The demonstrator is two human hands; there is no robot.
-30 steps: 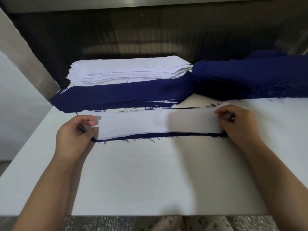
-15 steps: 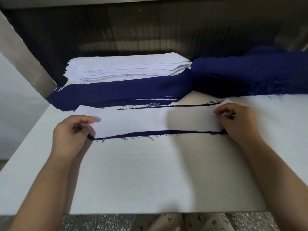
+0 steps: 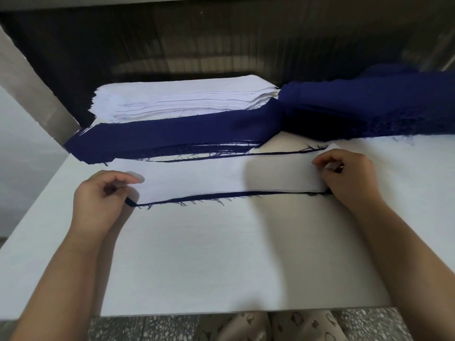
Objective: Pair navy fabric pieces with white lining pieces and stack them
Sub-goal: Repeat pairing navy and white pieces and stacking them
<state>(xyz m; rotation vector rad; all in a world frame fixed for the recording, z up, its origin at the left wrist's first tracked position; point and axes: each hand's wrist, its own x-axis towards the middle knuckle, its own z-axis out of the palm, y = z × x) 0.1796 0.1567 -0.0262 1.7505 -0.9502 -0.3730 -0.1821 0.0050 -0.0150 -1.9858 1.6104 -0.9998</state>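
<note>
White bench (image 3: pixel 221 267) top, plain surface, front edge near bottom of frame. Grey speckled floor (image 3: pixel 147 328) below it. Pale cloth with small dark prints (image 3: pixel 283 326) at bottom centre. Slanted metal post (image 3: pixel 32 89) at left. Dark ribbed back panel (image 3: pixel 197 40) behind bench.

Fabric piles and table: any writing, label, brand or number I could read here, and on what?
None to read. The white lining stack, navy pieces, the held pair pinched by the left hand and right hand, and the table bear no text.
The patterned cloth at the bottom edge shows small drawings, not letters.
</note>
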